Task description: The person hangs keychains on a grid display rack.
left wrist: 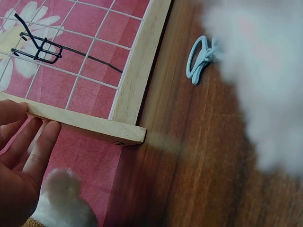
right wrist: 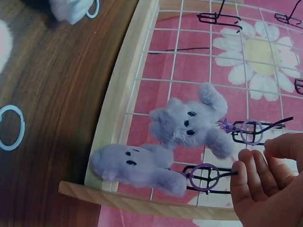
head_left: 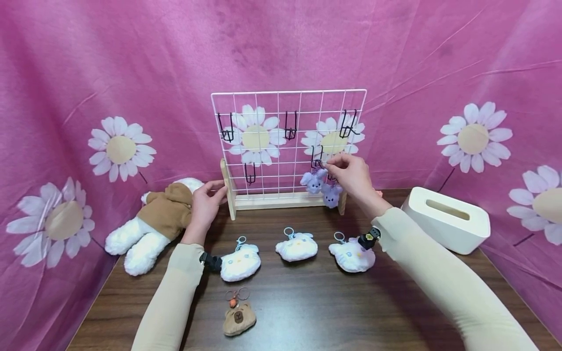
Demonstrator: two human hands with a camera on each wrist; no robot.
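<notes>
In the head view my left hand (head_left: 206,204) holds the wooden side post (left wrist: 90,122) of a white wire grid rack (head_left: 278,161), fingertips against its outer edge. My right hand (head_left: 351,175) is at the rack's right side, its bent fingers close to the tips of two black hooks (right wrist: 248,131) and holding nothing. Two purple plush bunny keychains hang there by purple rings, one (right wrist: 187,124) beside the other (right wrist: 137,165). Three white plush cat-face keychains lie in front of the rack: left (head_left: 240,263), middle (head_left: 297,247) and right (head_left: 351,256), each with a pale blue ring.
A brown plush capybara keychain (head_left: 239,319) lies near the front. At the left rests a white plush toy in a brown top (head_left: 164,214). A white tissue box (head_left: 448,219) stands at the right. Several other black hooks, one at upper left (head_left: 226,129), hang on the grid.
</notes>
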